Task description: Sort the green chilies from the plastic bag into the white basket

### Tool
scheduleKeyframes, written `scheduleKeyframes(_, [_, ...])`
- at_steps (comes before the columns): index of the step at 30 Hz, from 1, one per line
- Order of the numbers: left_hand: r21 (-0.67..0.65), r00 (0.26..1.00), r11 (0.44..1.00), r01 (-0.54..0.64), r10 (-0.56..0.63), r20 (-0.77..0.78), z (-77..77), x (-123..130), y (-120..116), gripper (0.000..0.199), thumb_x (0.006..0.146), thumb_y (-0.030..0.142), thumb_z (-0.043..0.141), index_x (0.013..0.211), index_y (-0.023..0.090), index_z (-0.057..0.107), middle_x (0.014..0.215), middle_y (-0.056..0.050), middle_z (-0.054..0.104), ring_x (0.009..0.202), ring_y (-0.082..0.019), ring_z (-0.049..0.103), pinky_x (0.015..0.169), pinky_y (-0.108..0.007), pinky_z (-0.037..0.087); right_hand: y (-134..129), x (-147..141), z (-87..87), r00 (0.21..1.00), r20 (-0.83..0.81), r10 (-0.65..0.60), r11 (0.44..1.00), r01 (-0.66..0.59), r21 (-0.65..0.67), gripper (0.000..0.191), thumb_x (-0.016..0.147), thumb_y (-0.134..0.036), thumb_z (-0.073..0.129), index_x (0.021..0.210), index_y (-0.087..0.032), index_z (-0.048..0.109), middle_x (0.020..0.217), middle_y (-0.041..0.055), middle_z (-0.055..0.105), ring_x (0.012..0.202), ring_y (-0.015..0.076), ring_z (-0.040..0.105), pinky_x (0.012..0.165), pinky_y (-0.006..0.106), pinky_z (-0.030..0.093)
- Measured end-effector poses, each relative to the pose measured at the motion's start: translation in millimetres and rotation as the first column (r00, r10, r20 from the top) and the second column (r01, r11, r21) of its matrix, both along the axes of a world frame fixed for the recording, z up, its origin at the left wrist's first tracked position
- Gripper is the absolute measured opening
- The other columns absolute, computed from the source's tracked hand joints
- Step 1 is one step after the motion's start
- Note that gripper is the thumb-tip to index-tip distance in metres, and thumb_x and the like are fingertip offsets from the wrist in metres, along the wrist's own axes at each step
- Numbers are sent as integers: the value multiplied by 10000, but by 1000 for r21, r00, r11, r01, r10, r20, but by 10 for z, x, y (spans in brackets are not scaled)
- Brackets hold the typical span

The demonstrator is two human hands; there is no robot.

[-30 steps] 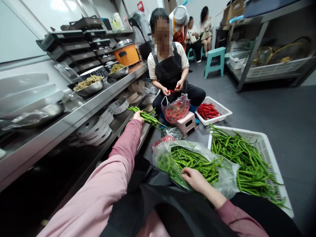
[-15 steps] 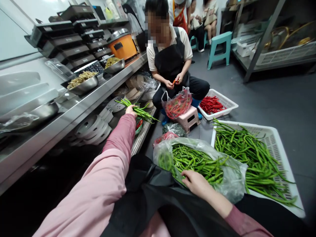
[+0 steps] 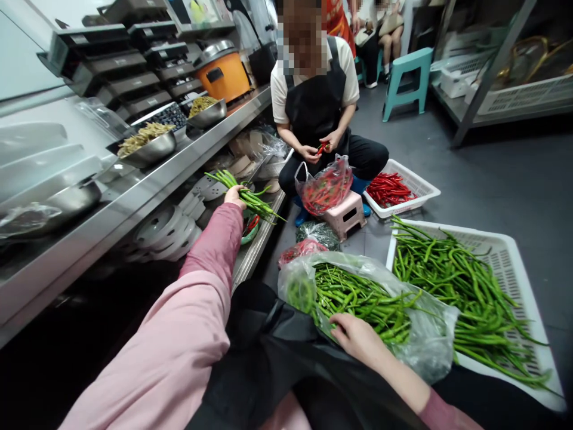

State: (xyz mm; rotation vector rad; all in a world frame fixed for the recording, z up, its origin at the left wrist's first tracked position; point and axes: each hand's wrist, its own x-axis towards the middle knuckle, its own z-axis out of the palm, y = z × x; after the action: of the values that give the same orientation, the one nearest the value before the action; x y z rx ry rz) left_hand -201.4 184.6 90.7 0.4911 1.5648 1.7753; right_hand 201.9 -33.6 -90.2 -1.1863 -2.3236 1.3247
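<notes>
My left hand [image 3: 235,196] is closed round a bunch of long green chili peppers [image 3: 258,203], held out beside the metal shelf. My right hand [image 3: 353,335] rests at the near edge of an open clear plastic bag [image 3: 432,340] full of green peppers [image 3: 358,292]. Its fingers are curled at the bag's edge, and what they hold, if anything, is too small to name. To the right, a white basket [image 3: 501,257] holds more green peppers [image 3: 452,275].
A person [image 3: 316,101] in a black apron sits opposite, handling red peppers over a bag [image 3: 326,186] on a pink stool [image 3: 347,216]. A basket of red peppers [image 3: 389,190] stands alongside. Metal shelving [image 3: 134,194] with bowls runs along the left.
The view has shifted slightly, so the surroundings sit a little differently in the frame. My left hand still grips the green peppers. The seated person's hands and head have moved a little.
</notes>
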Motion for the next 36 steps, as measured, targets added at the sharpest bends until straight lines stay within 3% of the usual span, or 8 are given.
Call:
scheduleKeyframes(2, [-41, 991, 998, 57, -51, 120, -74, 311, -121, 233, 840, 85, 448, 617, 150, 463, 517, 1, 496, 527, -103, 492, 665, -301, 483, 30, 8, 21, 995, -72, -73, 997, 73, 1, 285, 824, -302, 444, 968, -216, 675, 945, 74, 677, 876, 209, 625, 822, 317, 446])
scheduleKeyframes(4, [-21, 943, 967, 254, -243, 227, -181, 747, -340, 149, 792, 99, 521, 644, 119, 533, 581, -34, 576, 549, -119, 552, 651, -292, 489, 88, 35, 41, 968, -153, -200, 980, 200, -14, 308, 822, -357, 443, 956, -199, 671, 970, 86, 669, 860, 208, 619, 819, 326, 460])
scheduleKeyframes(8, [-7, 682, 731, 683, -633, 366, -495, 1753, -901, 92, 715, 166, 603, 689, 81, 628, 631, -83, 633, 571, -158, 594, 610, -296, 485, 259, 142, 87, 804, -317, -503, 863, 484, -142, 418, 779, -479, 482, 1011, -169, 637, 914, 95, 654, 733, 195, 597, 707, 318, 494])
scheduleKeyframes(11, [-13, 541, 600, 800, -712, 447, -748, 2349, -1229, 111, 667, 189, 630, 665, 79, 643, 615, -77, 634, 555, -131, 587, 604, -258, 472, 342, 224, 143, 749, -354, -560, 826, 466, -318, 482, 760, -540, 502, 1040, -162, 609, 839, 80, 652, 659, 190, 580, 610, 304, 494])
scheduleKeyframes(14, [-46, 500, 545, 837, -729, 468, -913, 2675, -1413, 101, 617, 171, 644, 635, 72, 636, 587, -73, 627, 527, -130, 583, 580, -257, 472, 321, 256, 209, 794, -414, -446, 884, 318, -343, 463, 758, -545, 536, 1005, -162, 613, 871, 79, 665, 691, 200, 594, 668, 312, 511])
scheduleKeyframes(20, [-129, 554, 565, 815, -694, 460, -932, 2760, -1540, 73, 625, 125, 600, 607, 60, 628, 550, -67, 611, 507, -127, 580, 582, -255, 478, 205, 241, 242, 831, -493, -258, 966, 208, -156, 395, 803, -503, 538, 967, -153, 617, 921, 86, 663, 842, 223, 604, 835, 321, 490])
scheduleKeyframes(29, [-147, 579, 580, 801, -689, 436, -849, 2767, -1657, 120, 700, 136, 553, 622, 73, 620, 542, -70, 617, 487, -127, 570, 570, -249, 466, 157, 281, 161, 840, -496, -222, 970, 240, -27, 377, 776, -505, 535, 883, -166, 660, 872, 91, 689, 845, 250, 631, 812, 340, 509])
scheduleKeyframes(36, [-88, 631, 668, 739, -641, 437, -780, 2696, -1626, 165, 726, 95, 489, 607, 68, 601, 539, -54, 600, 495, -119, 575, 584, -245, 466, 223, 253, -41, 860, -424, -282, 944, 327, 36, 363, 718, -529, 549, 756, -187, 664, 789, 74, 695, 784, 244, 640, 745, 310, 511])
